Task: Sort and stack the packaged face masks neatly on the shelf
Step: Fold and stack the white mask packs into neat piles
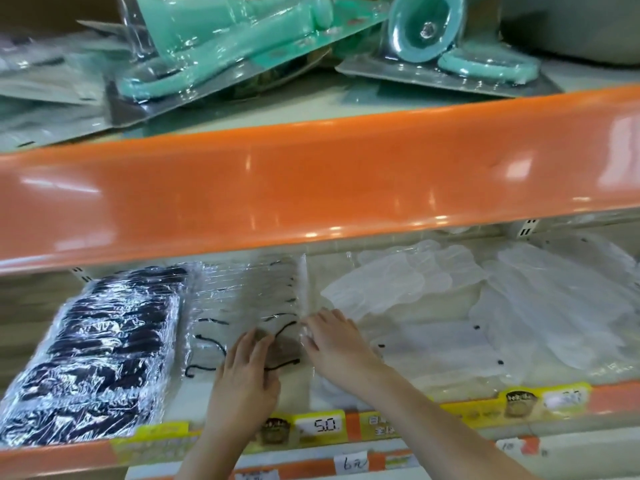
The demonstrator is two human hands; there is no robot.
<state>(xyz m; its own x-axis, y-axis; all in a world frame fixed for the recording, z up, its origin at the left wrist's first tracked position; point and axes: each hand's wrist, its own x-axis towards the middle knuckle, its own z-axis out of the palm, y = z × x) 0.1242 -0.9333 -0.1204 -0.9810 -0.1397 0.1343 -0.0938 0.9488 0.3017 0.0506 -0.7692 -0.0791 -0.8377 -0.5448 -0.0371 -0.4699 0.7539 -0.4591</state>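
Observation:
On the lower shelf [242, 386] a pile of clear-wrapped face mask packets [242, 296] with black ear loops lies in the middle. My left hand [247, 372] rests flat on the front packet, fingers spread. My right hand [334, 337] touches the pile's right edge, fingers on the plastic. A stack of black masks in shiny wrap [104, 348] lies to the left. Whether either hand grips a packet is unclear.
White plastic gloves in clear packs [485, 306] fill the shelf's right side. An orange shelf lip [311, 188] overhangs the masks closely. Teal blister-packed items [225, 53] lie on the upper shelf. Yellow price tags [322, 426] line the front rail.

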